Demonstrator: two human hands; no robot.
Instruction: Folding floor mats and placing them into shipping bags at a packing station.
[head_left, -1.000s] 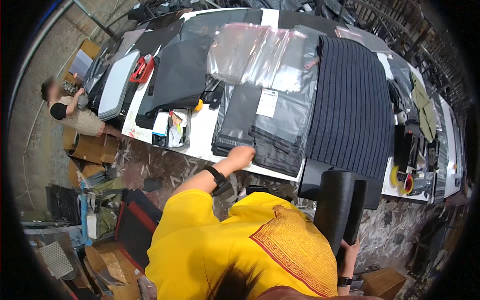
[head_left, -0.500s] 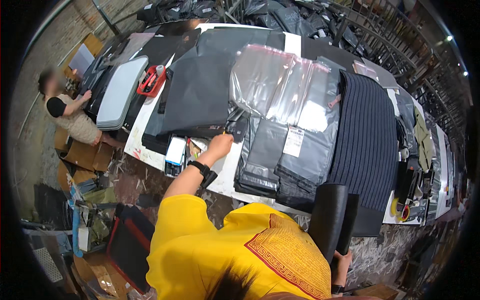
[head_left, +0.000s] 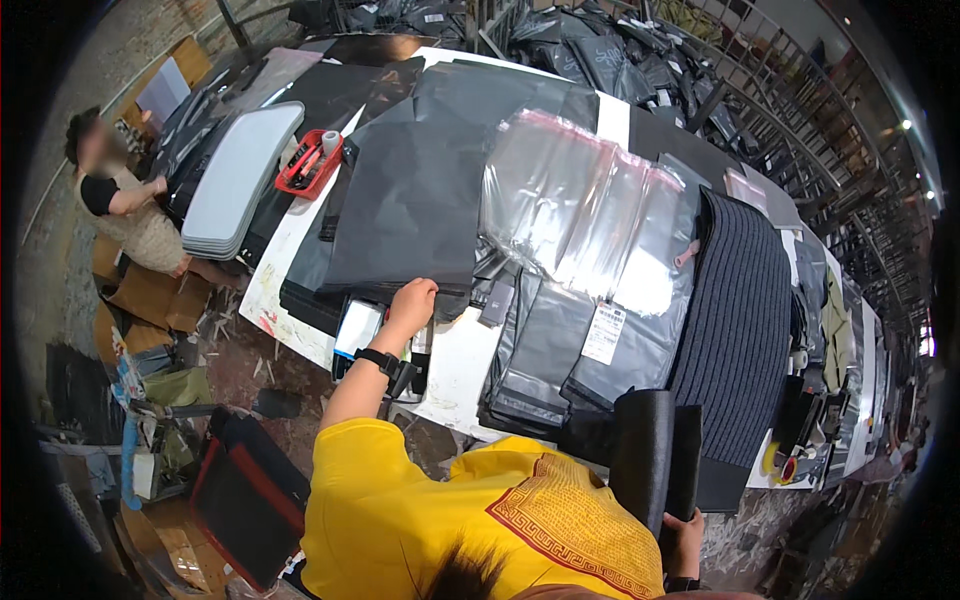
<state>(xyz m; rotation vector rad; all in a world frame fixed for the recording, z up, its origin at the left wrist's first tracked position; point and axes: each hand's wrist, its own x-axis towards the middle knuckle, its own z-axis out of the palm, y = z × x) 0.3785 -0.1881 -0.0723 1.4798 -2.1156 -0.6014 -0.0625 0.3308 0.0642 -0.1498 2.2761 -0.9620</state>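
At the near edge of a stack of large black plastic bags point(head_left: 400, 215), my left hand point(head_left: 412, 305) is closed, its fingertips pinching the edge of the top bag. My right hand point(head_left: 684, 543) hangs low at my right side, wrapped round a rolled black mat point(head_left: 645, 450); part of its grip is hidden behind the roll. Clear plastic bags point(head_left: 555, 190) with pink top strips lie right of the black stack, over folded dark bags point(head_left: 545, 335). A white printed label point(head_left: 603, 333) rests on those. A phone-like device point(head_left: 357, 328) sits by my left wrist.
A ribbed black mat point(head_left: 735, 330) covers the table's right part. To the left are a red basket point(head_left: 310, 165) of tools and a stack of grey-white panels point(head_left: 240, 180). A co-worker point(head_left: 125, 205) stands at the far left. A dark chair point(head_left: 250, 500) is behind me at left.
My left hand has slid left along the near edge of the black bags, away from the corner. My right hand keeps its grip on the rolled mat. The whole view has shifted slightly.
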